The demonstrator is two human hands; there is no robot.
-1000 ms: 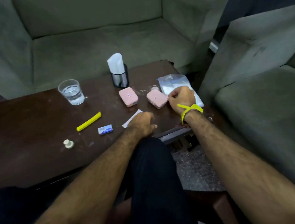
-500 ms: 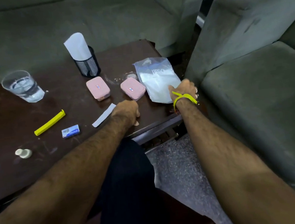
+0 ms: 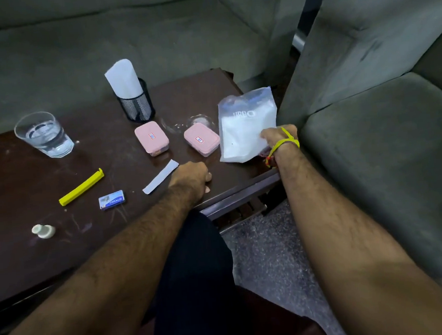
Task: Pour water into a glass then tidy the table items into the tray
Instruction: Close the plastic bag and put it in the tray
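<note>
Our right hand pinches the plastic bag at the bench's right edge; our left hand (seemingly curled, empty) rests just beside the paper strip.

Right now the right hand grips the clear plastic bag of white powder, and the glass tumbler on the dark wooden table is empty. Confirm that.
Not quite. The right hand does grip the clear plastic bag of white powder, but the glass tumbler on the dark wooden table holds water, not nothing. The head view shows this.
</note>
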